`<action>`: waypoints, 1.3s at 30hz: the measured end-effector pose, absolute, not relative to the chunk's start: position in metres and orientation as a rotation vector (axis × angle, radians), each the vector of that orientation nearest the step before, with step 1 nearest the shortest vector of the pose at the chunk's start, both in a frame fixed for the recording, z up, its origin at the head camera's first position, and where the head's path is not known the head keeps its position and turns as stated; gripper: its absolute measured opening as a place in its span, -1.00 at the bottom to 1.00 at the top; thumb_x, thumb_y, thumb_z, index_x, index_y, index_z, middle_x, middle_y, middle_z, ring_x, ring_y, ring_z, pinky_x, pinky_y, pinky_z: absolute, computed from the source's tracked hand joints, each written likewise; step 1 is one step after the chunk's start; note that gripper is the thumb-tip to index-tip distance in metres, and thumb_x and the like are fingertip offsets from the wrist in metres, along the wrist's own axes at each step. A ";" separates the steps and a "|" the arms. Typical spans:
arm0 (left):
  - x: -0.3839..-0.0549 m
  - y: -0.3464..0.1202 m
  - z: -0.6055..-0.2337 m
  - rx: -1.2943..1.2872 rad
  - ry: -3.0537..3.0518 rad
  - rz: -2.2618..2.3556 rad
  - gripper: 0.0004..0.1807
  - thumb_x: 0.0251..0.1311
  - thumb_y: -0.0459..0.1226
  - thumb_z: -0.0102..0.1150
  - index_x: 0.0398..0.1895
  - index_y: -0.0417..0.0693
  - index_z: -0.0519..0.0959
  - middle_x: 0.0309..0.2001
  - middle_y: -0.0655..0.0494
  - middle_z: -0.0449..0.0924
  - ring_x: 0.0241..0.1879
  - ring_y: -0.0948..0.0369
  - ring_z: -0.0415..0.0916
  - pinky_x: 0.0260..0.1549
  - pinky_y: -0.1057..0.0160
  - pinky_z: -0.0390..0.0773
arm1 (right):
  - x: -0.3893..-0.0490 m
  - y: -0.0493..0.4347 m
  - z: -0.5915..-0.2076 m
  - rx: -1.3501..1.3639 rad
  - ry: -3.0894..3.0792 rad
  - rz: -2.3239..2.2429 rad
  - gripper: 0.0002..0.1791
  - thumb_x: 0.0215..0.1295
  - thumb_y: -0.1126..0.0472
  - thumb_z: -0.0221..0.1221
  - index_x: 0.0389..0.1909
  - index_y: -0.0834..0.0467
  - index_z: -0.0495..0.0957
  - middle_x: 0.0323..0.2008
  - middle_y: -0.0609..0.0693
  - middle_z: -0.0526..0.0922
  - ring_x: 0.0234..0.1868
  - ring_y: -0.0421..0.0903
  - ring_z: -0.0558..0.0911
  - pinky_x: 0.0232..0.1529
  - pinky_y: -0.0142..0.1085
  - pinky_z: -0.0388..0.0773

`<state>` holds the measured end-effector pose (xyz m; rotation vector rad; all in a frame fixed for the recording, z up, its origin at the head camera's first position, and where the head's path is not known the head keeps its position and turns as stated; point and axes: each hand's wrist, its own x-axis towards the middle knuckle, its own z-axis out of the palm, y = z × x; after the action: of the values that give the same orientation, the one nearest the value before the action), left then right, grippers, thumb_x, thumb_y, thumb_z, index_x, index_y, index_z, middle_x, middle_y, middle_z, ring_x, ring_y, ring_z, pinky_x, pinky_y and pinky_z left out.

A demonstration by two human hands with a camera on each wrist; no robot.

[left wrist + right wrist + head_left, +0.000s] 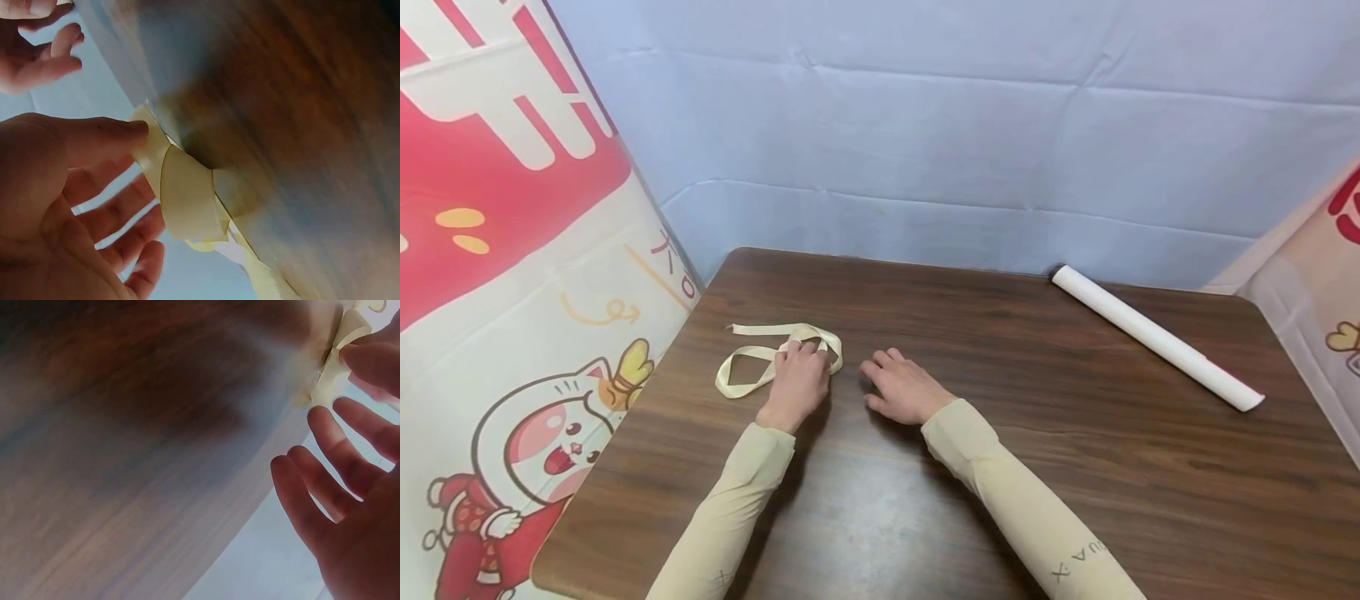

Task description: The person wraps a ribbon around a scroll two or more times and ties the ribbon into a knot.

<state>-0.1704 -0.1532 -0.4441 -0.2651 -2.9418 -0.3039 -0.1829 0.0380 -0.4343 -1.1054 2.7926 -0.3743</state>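
A pale yellow satin ribbon (767, 330) lies in loose loops on the left part of the table, one end trailing to the left. My left hand (798, 379) is over the right side of those loops. In the left wrist view, the thumb pinches a fold of the ribbon (187, 194) against the fingers, which are partly hidden behind it. My right hand (906, 388) hovers low over the table just to the right, fingers spread and slightly bent, holding nothing. Part of the ribbon (352, 328) shows beyond its fingertips in the right wrist view.
A long white tube or roll (1157, 337) with a dark end lies diagonally at the right back of the brown wooden table (1075, 467). A pale blue cloth backdrop (910, 150) hangs behind the table. Printed cartoon sheets (550, 433) stand at the sides.
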 end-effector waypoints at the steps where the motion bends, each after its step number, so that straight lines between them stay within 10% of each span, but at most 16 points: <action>1: -0.170 -0.153 -0.444 -0.285 -2.946 -0.303 -0.87 0.19 -0.33 0.14 -0.51 -0.08 0.57 -0.29 -0.04 0.61 -0.14 -0.05 0.44 -0.12 -0.10 0.36 | -0.183 0.037 -0.434 -1.115 2.791 -0.393 -0.58 0.29 0.11 0.18 0.14 0.14 0.48 -0.06 0.03 0.48 -0.06 0.00 0.41 -0.01 -0.13 0.45; 24: -0.171 -0.151 -0.439 -0.793 -2.861 -0.521 -0.93 0.18 -0.35 0.18 -0.34 0.02 0.59 -0.32 0.16 0.69 -0.18 0.13 0.60 0.02 -0.07 0.33 | -0.186 0.038 -0.438 -1.102 2.833 -0.431 -0.57 0.31 0.12 0.16 0.18 0.09 0.42 -0.12 0.02 0.36 -0.13 -0.05 0.35 -0.13 -0.22 0.43; 39: -0.169 -0.151 -0.439 -0.802 -2.903 -0.598 -0.92 0.26 -0.28 0.14 -0.23 0.02 0.61 -0.31 0.21 0.72 -0.25 0.24 0.63 -0.08 0.03 0.34 | -0.190 0.054 -0.434 -1.022 2.853 -0.490 -0.83 0.34 0.07 0.12 -0.41 0.04 0.46 -0.16 0.01 0.36 -0.14 -0.03 0.35 -0.19 -0.22 0.41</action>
<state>-0.1688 -0.1512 -0.4385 -0.8024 -2.9034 -0.5982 -0.1903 0.0536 -0.4340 -1.0219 2.8525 -0.4897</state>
